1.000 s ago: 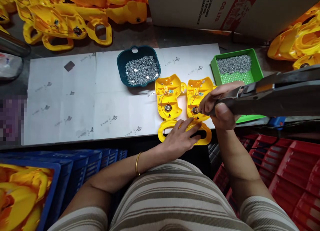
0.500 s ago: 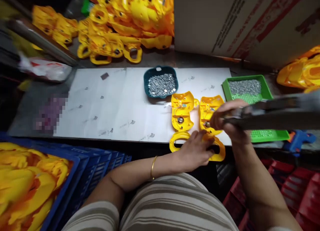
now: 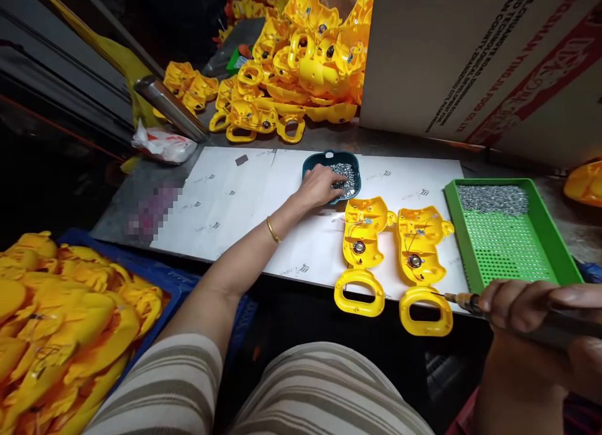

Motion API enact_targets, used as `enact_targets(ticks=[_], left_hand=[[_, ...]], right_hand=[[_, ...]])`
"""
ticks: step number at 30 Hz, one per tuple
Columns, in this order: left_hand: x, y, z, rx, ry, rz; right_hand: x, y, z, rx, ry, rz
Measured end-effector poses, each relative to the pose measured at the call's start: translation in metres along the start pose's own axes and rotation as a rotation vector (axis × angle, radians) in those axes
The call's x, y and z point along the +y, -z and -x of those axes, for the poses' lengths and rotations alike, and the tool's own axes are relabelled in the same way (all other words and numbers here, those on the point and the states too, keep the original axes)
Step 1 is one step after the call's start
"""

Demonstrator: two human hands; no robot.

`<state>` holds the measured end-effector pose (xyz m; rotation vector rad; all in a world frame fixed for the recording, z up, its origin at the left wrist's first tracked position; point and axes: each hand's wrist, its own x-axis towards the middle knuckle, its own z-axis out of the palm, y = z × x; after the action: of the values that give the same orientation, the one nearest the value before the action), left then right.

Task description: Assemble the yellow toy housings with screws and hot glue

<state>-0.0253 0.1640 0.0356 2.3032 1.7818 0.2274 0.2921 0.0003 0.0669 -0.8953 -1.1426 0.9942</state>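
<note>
My left hand (image 3: 320,184) reaches into a dark teal bowl (image 3: 356,187) of small metal screws (image 3: 347,172). Its fingers are bent and apart, their tips among the screws. At the right, my right hand (image 3: 522,306) is wrapped around a power screwdriver (image 3: 463,299), whose thin bit points left over the nearby yellow handle ring. Two yellow plastic toy shells lie hollow side up between the hands: the left shell (image 3: 362,234) and the right shell (image 3: 420,244). Each has wires, a round metal speaker and a ring handle jutting past the table edge.
A green perforated tray (image 3: 510,253) with more screws stands right of the shells. A blue crate (image 3: 176,291) of yellow parts is at lower left. Piled yellow shells (image 3: 324,78) and a large cardboard box (image 3: 423,52) line the back. A white plastic bag (image 3: 164,143) lies at left.
My left hand has left the right shell's handle and moved up and left into the screw bowl. My right hand has drawn the screwdriver back from that shell, down and right. The view has shifted.
</note>
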Motion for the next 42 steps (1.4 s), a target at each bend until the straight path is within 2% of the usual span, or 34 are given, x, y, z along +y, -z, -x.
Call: enact_targets(ticks=[2, 5, 10, 14, 16, 18, 22, 24, 27, 29, 31, 33, 37, 42], left_hand=[[-0.004, -0.002, -0.009, -0.053, -0.031, 0.048], [-0.002, -0.008, -0.009, -0.024, -0.04, 0.155], [-0.005, -0.014, -0.008, 0.127, -0.039, 0.22], [0.0, -0.006, -0.001, 0.263, -0.013, 0.345], [0.013, -0.002, 0.016, 0.346, -0.081, 0.483], [0.032, 0.0, 0.042, 0.375, -0.211, 0.603], [0.069, -0.014, 0.101, 0.283, -0.478, 0.642], [0.081, -0.025, 0.122, 0.278, -0.518, 0.61], [0.089, -0.036, 0.139, 0.219, -0.367, 0.75], [0.091, -0.039, 0.142, 0.123, -0.211, 0.919], [0.091, -0.04, 0.144, 0.065, -0.123, 1.002], [0.091, -0.041, 0.144, 0.099, -0.152, 0.93], [0.089, -0.045, 0.146, 0.243, -0.365, 0.631], [0.091, -0.046, 0.147, 0.279, -0.472, 0.509]], right_hand=[[-0.001, -0.012, 0.002, 0.017, 0.094, -0.018], [0.0, -0.019, 0.002, -0.055, 0.156, -0.066], [-0.003, -0.016, 0.0, -0.188, 0.218, -0.151], [-0.008, -0.019, 0.0, -0.254, 0.195, -0.198], [-0.007, -0.023, 0.0, -0.253, 0.207, -0.23], [-0.006, -0.029, 0.0, -0.252, 0.183, -0.247], [-0.008, -0.047, -0.002, -0.186, 0.162, -0.269], [-0.012, -0.058, -0.003, -0.141, 0.167, -0.279], [-0.016, -0.071, -0.004, -0.109, 0.166, -0.279], [-0.017, -0.076, -0.004, -0.111, 0.177, -0.279], [-0.018, -0.08, -0.004, -0.102, 0.177, -0.28], [-0.019, -0.083, -0.002, -0.07, 0.17, -0.285], [-0.018, -0.087, -0.002, -0.07, 0.185, -0.302], [-0.006, -0.083, -0.007, -0.261, 0.217, -0.315]])
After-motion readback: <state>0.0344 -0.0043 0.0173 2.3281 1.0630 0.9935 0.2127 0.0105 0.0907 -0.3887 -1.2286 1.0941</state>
